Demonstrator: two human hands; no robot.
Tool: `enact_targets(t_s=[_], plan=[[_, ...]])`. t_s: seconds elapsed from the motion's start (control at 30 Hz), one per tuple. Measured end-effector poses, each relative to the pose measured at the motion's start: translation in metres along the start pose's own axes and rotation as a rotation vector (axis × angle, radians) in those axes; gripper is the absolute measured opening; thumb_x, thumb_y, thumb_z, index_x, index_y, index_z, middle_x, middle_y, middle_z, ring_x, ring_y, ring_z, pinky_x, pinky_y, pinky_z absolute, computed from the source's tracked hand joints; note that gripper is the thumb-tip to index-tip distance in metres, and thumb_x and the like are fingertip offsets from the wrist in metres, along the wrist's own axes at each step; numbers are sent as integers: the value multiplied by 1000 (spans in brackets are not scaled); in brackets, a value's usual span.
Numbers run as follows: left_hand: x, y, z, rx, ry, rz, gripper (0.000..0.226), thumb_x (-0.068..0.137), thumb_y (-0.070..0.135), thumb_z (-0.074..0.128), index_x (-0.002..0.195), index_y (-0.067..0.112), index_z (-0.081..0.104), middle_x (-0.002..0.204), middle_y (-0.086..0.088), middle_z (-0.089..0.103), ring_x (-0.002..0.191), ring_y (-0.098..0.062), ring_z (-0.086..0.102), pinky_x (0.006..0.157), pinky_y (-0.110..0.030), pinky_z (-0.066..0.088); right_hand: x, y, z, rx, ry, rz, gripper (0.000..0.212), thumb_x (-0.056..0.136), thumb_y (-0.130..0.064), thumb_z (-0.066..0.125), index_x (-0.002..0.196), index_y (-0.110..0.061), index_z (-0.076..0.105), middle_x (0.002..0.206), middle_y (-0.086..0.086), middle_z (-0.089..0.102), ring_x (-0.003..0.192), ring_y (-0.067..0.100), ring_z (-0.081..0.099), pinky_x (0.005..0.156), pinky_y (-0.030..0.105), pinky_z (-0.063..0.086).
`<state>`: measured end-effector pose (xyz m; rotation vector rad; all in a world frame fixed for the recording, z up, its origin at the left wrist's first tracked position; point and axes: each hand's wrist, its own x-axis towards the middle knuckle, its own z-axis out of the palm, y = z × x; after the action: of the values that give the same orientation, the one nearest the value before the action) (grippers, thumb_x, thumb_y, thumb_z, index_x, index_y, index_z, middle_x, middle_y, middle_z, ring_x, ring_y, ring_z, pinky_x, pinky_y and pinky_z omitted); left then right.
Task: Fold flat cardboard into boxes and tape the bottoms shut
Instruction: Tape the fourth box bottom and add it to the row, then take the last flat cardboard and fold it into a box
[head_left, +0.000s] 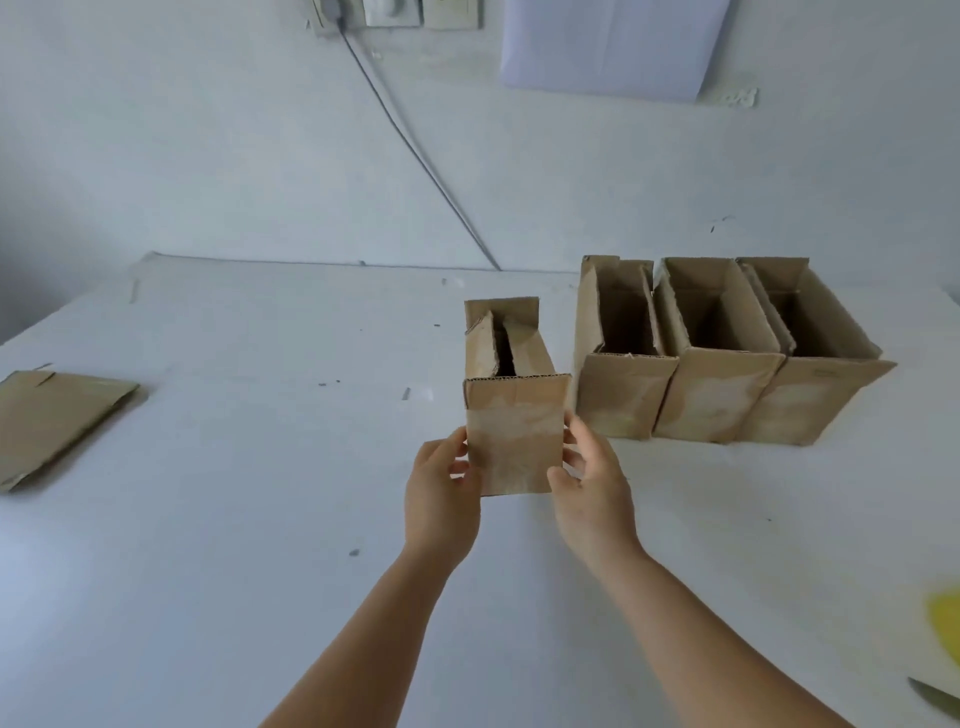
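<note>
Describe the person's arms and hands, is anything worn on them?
Both forearms are bare up to the frame's bottom edge, with no sleeves showing. The left hand and right hand wear no gloves, and no rings, watch or bracelets are visible.

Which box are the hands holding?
The lone box in the middle, between left hand and right hand. The other three stand untouched in a row to its right.
</note>
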<state>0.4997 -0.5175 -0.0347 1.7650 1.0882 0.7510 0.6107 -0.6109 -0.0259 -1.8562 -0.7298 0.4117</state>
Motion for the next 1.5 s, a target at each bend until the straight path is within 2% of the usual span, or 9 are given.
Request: enact_targets(t_s=[0.1,0.2,0.27,0.43,0.8,1.03,1.13,1.27,1.5], plan=[[17,-15,10,16,-115,15,44,92,4,47,130,27,52,116,12,57,102,1,58,74,1,41,12,13,10,20,-17,97,59,91,-2,45,141,-31,33,135,-13,49,127,9,47,91,18,39],[29,-21,17,8,-179,47,49,90,0,46,115,42,46,111,30,56,106,4,58,77,-7,44,25,25,20,33,15,169,59,91,-6,48,143,-27,30,141,-9,44,131,11,43,96,20,36],[36,-24,21,16,-212,77,54,89,-2,43,118,44,43,114,36,53,110,7,55,80,-9,44,34,30,26,21,40,176,62,90,-8,50,145,-28,28,142,-7,39,129,10,44,98,22,38],[55,-32,30,32,-294,164,62,91,-1,44,146,26,31,137,12,43,121,1,46,92,-12,42,49,30,34,34,81,199,64,90,-7,49,146,-27,25,144,-5,36,129,7,42,102,24,37],[78,-28,39,39,-368,202,68,92,0,43,150,25,19,141,6,37,128,-4,40,101,-25,40,65,21,39,52,146,227,57,91,-9,49,144,-21,30,144,-5,38,131,2,38,100,18,33],[81,-23,35,122,-427,201,69,94,3,43,151,22,10,153,3,24,137,-12,32,107,-24,33,65,17,38,7,100,260,62,91,-11,50,147,-22,25,148,-4,35,134,4,35,101,18,30],[77,-18,29,248,-456,235,68,95,9,45,151,20,8,156,5,16,137,-12,31,94,-9,26,56,12,33,-83,49,255,62,95,-20,49,149,-22,19,153,-4,26,138,8,31,102,19,26],[62,-13,13,483,-485,332,63,97,21,44,151,22,12,157,8,15,136,-15,34,102,-25,34,34,6,22,-353,-81,156,56,98,-28,43,149,-19,21,156,-5,20,141,11,25,106,21,23],[6,-18,-23,815,-455,381,58,99,28,39,151,22,14,158,5,14,146,-14,7,117,-28,10,-17,3,6,-775,-293,-77,59,98,-33,42,149,-15,19,156,-3,19,145,14,13,115,27,15]])
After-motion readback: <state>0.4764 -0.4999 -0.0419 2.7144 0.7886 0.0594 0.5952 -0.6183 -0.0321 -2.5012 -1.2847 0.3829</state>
